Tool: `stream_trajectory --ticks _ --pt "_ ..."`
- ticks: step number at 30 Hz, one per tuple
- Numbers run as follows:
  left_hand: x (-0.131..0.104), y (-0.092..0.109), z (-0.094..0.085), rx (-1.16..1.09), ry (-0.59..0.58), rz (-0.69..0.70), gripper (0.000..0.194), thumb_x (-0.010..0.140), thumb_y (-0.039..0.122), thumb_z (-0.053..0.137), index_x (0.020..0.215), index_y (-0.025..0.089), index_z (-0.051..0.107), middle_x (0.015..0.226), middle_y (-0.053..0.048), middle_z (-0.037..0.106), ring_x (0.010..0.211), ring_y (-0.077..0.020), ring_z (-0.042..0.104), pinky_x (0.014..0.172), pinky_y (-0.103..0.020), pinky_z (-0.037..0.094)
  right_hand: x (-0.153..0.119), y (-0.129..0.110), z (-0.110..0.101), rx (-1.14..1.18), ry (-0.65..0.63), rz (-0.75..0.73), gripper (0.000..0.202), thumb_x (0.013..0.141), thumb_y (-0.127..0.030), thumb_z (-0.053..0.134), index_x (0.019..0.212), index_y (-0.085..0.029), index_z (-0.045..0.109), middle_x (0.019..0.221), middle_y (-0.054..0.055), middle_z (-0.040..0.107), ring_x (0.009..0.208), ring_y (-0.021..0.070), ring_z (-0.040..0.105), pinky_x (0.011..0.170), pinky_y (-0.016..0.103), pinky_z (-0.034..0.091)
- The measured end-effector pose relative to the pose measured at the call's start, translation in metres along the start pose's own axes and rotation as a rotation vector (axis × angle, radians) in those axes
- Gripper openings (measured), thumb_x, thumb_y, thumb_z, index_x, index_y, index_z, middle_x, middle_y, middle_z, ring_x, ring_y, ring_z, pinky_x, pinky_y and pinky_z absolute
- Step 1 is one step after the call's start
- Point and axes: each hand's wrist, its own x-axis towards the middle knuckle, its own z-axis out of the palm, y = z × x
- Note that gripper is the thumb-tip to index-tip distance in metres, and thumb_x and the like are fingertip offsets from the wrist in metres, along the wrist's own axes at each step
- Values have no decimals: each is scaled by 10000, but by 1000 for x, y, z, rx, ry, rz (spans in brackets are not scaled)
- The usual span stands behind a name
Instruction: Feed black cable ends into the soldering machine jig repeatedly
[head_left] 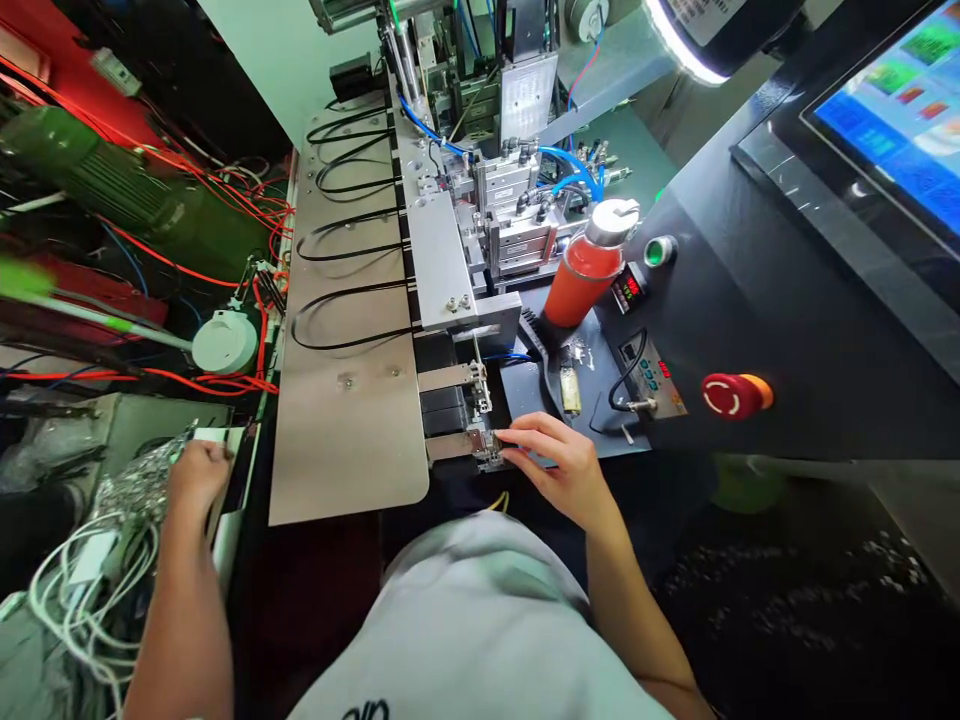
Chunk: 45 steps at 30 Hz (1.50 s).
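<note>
My right hand [559, 465] is at the near end of the machine, thumb and fingertips closed at a small metal clamp fixture [489, 448]. Whatever sits between those fingertips is too small to make out. A similar fixture [478, 385] lies just beyond it. Off to the left, my left hand [199, 475] is closed beside a heap of small shiny metal parts [142, 490]; its fingertips are hidden, and I cannot tell what they hold. Between the hands stretches a flat metal plate [345, 420], with several looped black cables [352, 290] lying over it.
An orange bottle [581, 275], a brush [546, 365] and a small yellowish bottle [570, 388] stand or lie right of the fixtures. Further right are a red emergency stop button [731, 396] and a touchscreen [900, 110]. White cable [82, 620] coils at lower left.
</note>
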Motion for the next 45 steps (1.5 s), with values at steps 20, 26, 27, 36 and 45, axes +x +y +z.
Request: stream_trajectory --ticks 20,26,27,36,45 --pt "-95 304 -48 -664 -606 928 227 897 328 533 792 167 651 768 -11 622 627 -101 552 534 -200 417 25 -17 6 219 187 311 145 906 -308 590 917 -192 677 838 43 676 697 144 612 620 258 508" --pt "-95 306 -34 -639 -549 995 212 909 299 529 797 166 651 764 -16 625 691 -123 563 607 -218 417 29 -17 20 355 286 364 142 877 -316 623 825 -188 654 708 -3 625 579 110 550 528 227 450" --pt "-94 305 -34 -637 -552 1000 230 917 309 520 795 167 654 745 -13 619 698 -126 564 634 -223 423 29 -17 19 328 286 339 146 887 -303 613 809 -187 653 707 -1 623 585 110 546 537 231 446" --pt "-100 302 -30 -807 -688 819 230 904 342 558 797 160 648 755 -9 620 655 -119 555 597 -221 432 28 -13 22 217 329 239 95 885 -287 628 899 -207 677 813 24 662 696 141 597 619 258 473" --pt "-94 295 -27 -333 -332 1356 317 988 310 405 829 188 651 791 -19 590 685 -116 546 637 -228 407 37 -11 -6 248 -79 298 257 864 -325 629 657 -174 612 620 -9 562 576 111 459 523 241 362"
